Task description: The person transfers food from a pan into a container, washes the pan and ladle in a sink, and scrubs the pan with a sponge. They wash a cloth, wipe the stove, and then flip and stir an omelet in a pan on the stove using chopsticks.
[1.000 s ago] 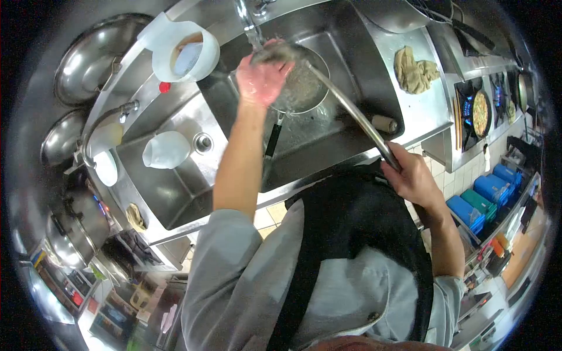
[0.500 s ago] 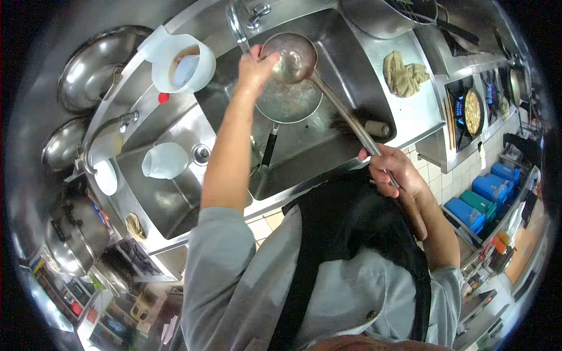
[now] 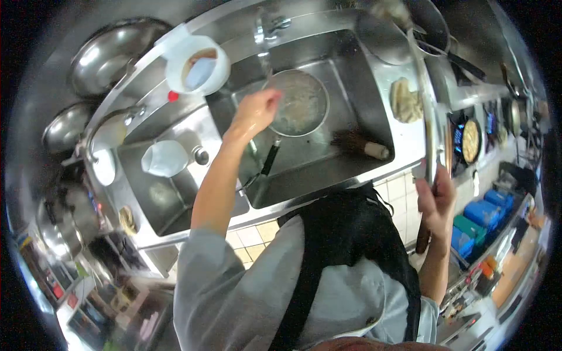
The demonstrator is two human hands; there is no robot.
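Observation:
My right hand (image 3: 438, 202) is wrapped round the handle of a long metal ladle (image 3: 430, 128). The ladle stands away from me beyond the sink's right side, its bowl end (image 3: 392, 13) blurred at the top. Over the left part of the large sink (image 3: 357, 169), my left hand (image 3: 257, 111) has its fingers curled in, with nothing visible in them. It is close to the rim of a round metal pan (image 3: 300, 105) with a black handle (image 3: 270, 159), lying in the sink. Above the pan is the tap (image 3: 263, 35).
A brush (image 3: 372, 149) lies in the sink's right corner. A white plastic jug (image 3: 199, 67) stands at the left, another white container (image 3: 165, 158) in the smaller sink. A crumpled cloth (image 3: 406, 100) lies on the right counter. Food cooks in a pan (image 3: 470, 141) over flame.
The ladle has swung from over the sink up and to the right, with my right hand moving right. My left hand has let go of its bowl and come down slightly.

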